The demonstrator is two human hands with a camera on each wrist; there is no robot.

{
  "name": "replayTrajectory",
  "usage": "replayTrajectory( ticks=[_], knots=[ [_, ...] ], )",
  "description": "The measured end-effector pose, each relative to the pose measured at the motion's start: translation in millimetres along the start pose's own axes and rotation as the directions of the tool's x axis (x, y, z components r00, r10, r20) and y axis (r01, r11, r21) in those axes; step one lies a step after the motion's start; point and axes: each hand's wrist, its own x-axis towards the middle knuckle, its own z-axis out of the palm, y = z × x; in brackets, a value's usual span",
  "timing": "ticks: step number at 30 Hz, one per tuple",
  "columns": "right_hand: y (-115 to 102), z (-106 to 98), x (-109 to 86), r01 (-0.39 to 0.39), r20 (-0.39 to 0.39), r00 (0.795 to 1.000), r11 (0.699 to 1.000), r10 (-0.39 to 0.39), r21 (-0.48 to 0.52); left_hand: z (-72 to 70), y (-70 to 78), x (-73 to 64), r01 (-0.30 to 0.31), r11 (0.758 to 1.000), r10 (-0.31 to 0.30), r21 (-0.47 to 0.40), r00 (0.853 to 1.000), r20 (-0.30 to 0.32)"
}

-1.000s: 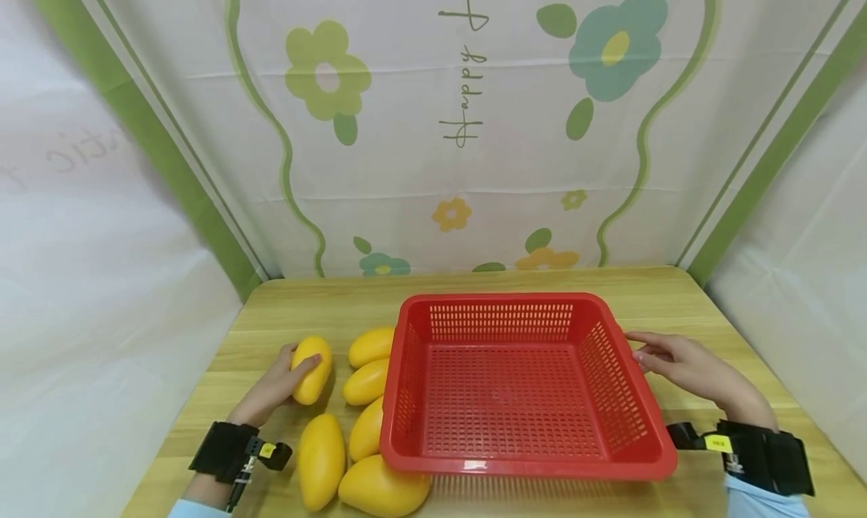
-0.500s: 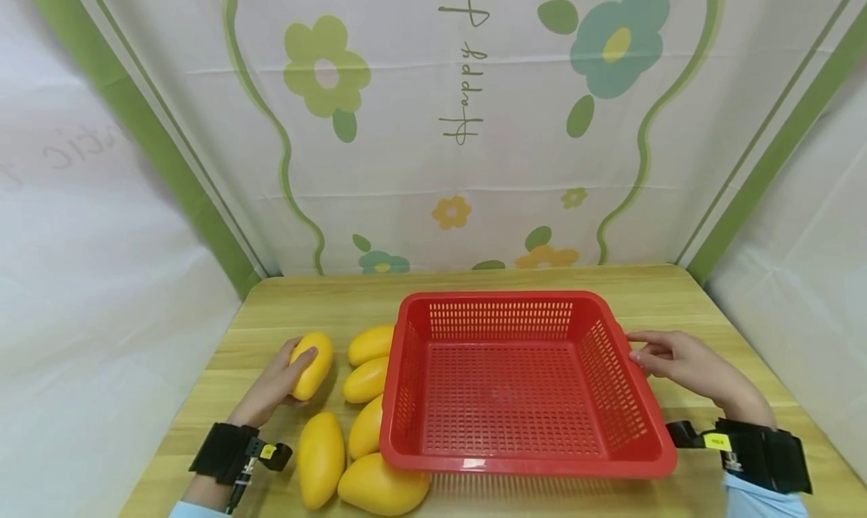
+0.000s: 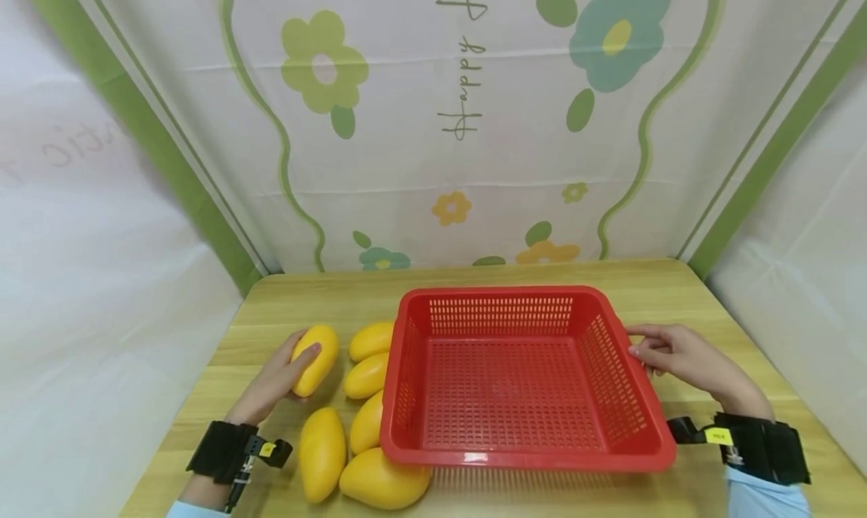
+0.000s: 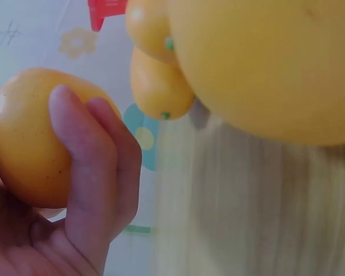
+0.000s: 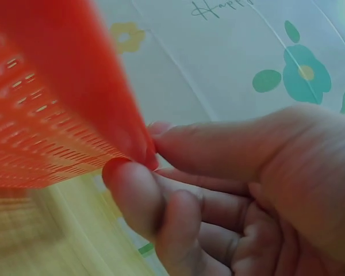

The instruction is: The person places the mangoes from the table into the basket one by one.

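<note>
My left hand (image 3: 271, 386) grips a yellow mango (image 3: 325, 351), thumb across its near side in the head view. In the left wrist view the fingers wrap round this mango (image 4: 29, 144), which has small dark specks. Just right of it, several more mangoes (image 3: 321, 454) lie on the table along the left side of a red plastic basket (image 3: 528, 460). The basket has slotted walls and holds nothing. At its right side, my right hand (image 3: 698, 364) pinches the rim between thumb and fingers, as the right wrist view shows close up.
Under everything is a light wood-grain table (image 3: 325, 300). A white cloth backdrop (image 3: 406, 141) with printed flowers rises behind it, and white side panels (image 3: 101, 277) stand left and right. Some mangoes are partly hidden by the basket's left rim.
The mango in my left hand has tilted a little and shifted slightly up and right. My right hand keeps hold of the basket rim, and the basket stays in place.
</note>
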Motion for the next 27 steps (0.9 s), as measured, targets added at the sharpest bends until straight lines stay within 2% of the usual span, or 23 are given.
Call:
replayTrajectory(
  ticks=[3, 6, 14, 20, 27],
  knots=[
    [-0.7, -0.1, -0.1, 0.031, -0.003, 1.0, 0.999, -0.031, -0.009, -0.2, 3.7, -1.5, -0.004, 1.0, 0.004, 0.0, 1.0, 0.001],
    [-2.4, -0.1, -0.3, 0.031, -0.004, 1.0, 0.999, -0.031, -0.013, -0.5, 7.5, -2.3, -0.006, 1.0, 0.006, 0.012, 1.0, -0.004],
    [-5.8, 1.7, -1.6, -0.033, -0.002, 0.999, 0.999, 0.033, 0.015, -0.2, 19.9, -7.7, -0.04, 0.998, 0.04, 0.058, 0.999, 0.004],
    [-7.0, 3.4, -0.2, -0.084, -0.007, 0.996, 0.995, 0.084, 0.057, 1.8, 20.3, -7.1, -0.038, 0.997, 0.038, 0.063, 0.999, -0.001],
    [-6.1, 3.6, -0.2, -0.105, 0.001, 0.994, 0.992, 0.105, 0.076, 2.2, 23.0, -6.3, -0.053, 0.994, 0.053, 0.091, 0.999, -0.003]
  ],
)
